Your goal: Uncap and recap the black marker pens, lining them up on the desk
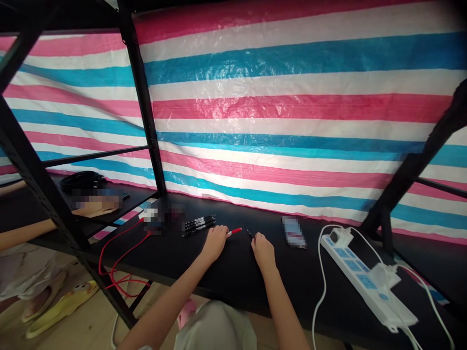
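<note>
My left hand [215, 241] is closed around a white pen with a red tip end [235, 231], which points right over the black tabletop [233, 272]. Across a small gap, my right hand [263, 250] pinches a slim dark pen [250, 234] whose pointed end sticks out up and to the left. The two pens are apart. Just left of my left hand lies a row of several black pens [200, 225] with clear or silvery parts. Most of each held pen is hidden by my fingers.
A blurred phone-like object [294, 232] lies right of my hands. Further right is a white power strip [368, 282] with plugs and looping white cables. Red cables [116, 272] hang at the left edge. Black metal posts [144, 97] frame the table; another person's arm [27, 232] is left.
</note>
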The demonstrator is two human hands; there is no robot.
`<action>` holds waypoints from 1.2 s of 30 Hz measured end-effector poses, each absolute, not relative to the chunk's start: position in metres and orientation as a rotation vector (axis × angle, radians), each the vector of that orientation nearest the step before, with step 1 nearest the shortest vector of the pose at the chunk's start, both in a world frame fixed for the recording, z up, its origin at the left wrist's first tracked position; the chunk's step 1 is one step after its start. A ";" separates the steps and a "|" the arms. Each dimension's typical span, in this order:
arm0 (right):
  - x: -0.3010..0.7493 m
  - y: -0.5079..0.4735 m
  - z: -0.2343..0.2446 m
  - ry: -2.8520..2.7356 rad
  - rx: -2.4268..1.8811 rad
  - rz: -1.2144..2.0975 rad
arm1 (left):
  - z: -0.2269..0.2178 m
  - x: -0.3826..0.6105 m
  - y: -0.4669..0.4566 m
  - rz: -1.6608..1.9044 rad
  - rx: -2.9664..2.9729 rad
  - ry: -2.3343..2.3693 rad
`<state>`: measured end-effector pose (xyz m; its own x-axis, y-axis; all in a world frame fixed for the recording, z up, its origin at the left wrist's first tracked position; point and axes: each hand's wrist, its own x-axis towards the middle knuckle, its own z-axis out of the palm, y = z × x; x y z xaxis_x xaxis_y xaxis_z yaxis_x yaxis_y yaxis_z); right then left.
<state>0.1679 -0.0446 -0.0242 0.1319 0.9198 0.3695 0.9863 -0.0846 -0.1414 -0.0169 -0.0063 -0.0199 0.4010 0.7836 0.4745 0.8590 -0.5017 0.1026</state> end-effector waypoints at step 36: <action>0.171 -0.030 -0.030 -0.806 -1.210 0.791 | 0.001 -0.018 -0.024 -0.756 -2.714 -1.399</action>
<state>0.1710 -0.0298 -0.0295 0.4953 0.8622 0.1064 -0.0903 0.1729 -0.9808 -0.0181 -0.0245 0.0007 0.4888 0.7684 0.4131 0.7666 -0.6043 0.2170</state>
